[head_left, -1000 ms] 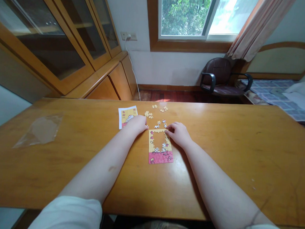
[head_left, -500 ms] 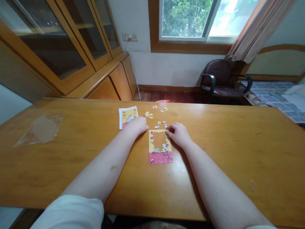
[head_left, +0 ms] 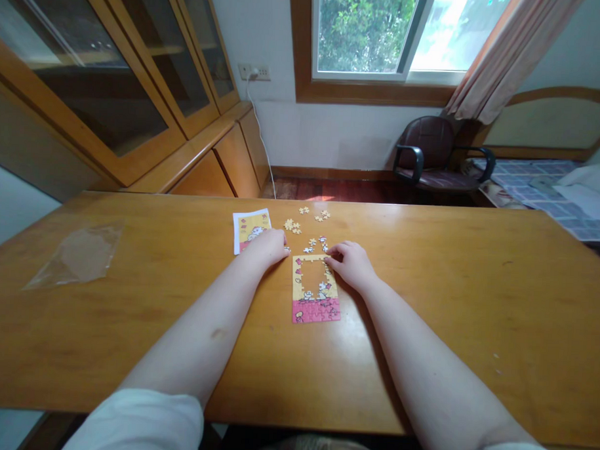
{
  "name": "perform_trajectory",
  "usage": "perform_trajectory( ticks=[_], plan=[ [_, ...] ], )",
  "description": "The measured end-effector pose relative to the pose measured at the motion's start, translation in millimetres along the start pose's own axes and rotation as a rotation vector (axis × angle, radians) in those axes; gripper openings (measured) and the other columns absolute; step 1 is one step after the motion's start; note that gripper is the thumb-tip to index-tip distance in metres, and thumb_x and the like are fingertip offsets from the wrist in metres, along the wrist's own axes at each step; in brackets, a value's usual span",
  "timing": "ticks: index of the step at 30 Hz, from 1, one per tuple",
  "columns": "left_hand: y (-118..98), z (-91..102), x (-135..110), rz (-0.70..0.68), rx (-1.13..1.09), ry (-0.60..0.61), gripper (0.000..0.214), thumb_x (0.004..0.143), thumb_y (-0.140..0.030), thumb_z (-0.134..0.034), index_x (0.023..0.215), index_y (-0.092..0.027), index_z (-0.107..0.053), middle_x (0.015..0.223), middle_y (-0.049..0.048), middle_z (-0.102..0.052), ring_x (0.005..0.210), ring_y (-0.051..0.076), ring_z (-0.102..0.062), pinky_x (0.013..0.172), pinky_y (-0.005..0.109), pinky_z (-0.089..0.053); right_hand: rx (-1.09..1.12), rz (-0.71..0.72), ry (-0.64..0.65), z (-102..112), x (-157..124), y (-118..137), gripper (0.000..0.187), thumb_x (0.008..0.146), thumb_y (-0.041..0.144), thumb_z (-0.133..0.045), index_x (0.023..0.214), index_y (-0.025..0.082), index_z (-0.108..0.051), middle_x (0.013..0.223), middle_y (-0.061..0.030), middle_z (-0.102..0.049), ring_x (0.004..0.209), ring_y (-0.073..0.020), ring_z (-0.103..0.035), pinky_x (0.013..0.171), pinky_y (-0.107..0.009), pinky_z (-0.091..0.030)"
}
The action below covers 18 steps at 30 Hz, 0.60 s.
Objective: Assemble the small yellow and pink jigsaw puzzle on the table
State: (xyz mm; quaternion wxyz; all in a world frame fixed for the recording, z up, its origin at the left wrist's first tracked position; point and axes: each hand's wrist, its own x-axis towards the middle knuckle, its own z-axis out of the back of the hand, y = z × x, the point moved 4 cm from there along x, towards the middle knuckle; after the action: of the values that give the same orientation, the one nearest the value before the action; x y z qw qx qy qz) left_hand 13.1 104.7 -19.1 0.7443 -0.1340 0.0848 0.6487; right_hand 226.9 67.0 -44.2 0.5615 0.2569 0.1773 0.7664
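Observation:
A partly assembled jigsaw puzzle [head_left: 317,309], yellow above and pink below with cartoon figures, lies on the table around an open gap of bare wood. At its upper right corner is my right hand [head_left: 352,263], fingers curled and the tips on the edge. My left hand [head_left: 273,246] is closed just beyond the upper left corner, its fingertips at a small pale jigsaw piece [head_left: 288,249] that they partly hide. Under the left wrist, a printed picture card [head_left: 251,223] is partly covered. White-patterned loose pieces [head_left: 308,249] lie just above the puzzle.
Yellow loose pieces [head_left: 291,225] form a small heap behind my left hand, with others [head_left: 322,216] further back. A clear plastic bag [head_left: 85,253] lies at left on the wooden table [head_left: 450,276]. Beyond stand a cabinet [head_left: 195,126] and an armchair [head_left: 428,151].
My left hand has shifted very slightly to the left. The right hand stays at the puzzle's corner, and the puzzle has not visibly changed.

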Motion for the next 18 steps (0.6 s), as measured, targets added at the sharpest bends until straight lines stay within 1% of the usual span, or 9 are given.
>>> perform_trajectory(
  ticks=[3,12,18],
  plan=[
    [2.3,-1.1,1.6,0.001,-0.002,0.004,0.023,0.074,-0.033,-0.061,0.090,-0.020,-0.072,0.096,0.0108,-0.072,0.090,0.024,-0.065,0.073,0.031,-0.047,-0.003,0.005,0.000,-0.3,0.1,0.0,0.013,0.078,0.031,-0.069,0.085,0.020,-0.069,0.087,-0.0039,-0.068,0.087,-0.0186,-0.059,0.082,-0.031,-0.042],
    [7.1,-5.6,4.3,0.002,-0.020,0.073,0.022,0.073,-0.039,-0.062,0.084,-0.023,-0.074,0.081,0.0061,-0.074,0.077,0.020,-0.065,0.067,0.027,-0.045,-0.003,-0.002,0.000,-0.2,-0.1,-0.7,0.012,0.078,0.031,-0.069,0.085,0.021,-0.069,0.087,-0.0039,-0.068,0.086,-0.0186,-0.059,0.082,-0.031,-0.042],
    [7.1,-6.8,1.4,-0.026,-0.054,0.098,0.019,0.070,-0.037,-0.063,0.078,-0.023,-0.073,0.081,0.0035,-0.074,0.071,0.017,-0.064,0.061,0.025,-0.044,0.002,-0.001,0.002,-0.6,-0.4,-0.9,0.012,0.079,0.030,-0.068,0.086,0.020,-0.069,0.088,-0.0043,-0.068,0.087,-0.0193,-0.059,0.083,-0.031,-0.043]
  ],
)
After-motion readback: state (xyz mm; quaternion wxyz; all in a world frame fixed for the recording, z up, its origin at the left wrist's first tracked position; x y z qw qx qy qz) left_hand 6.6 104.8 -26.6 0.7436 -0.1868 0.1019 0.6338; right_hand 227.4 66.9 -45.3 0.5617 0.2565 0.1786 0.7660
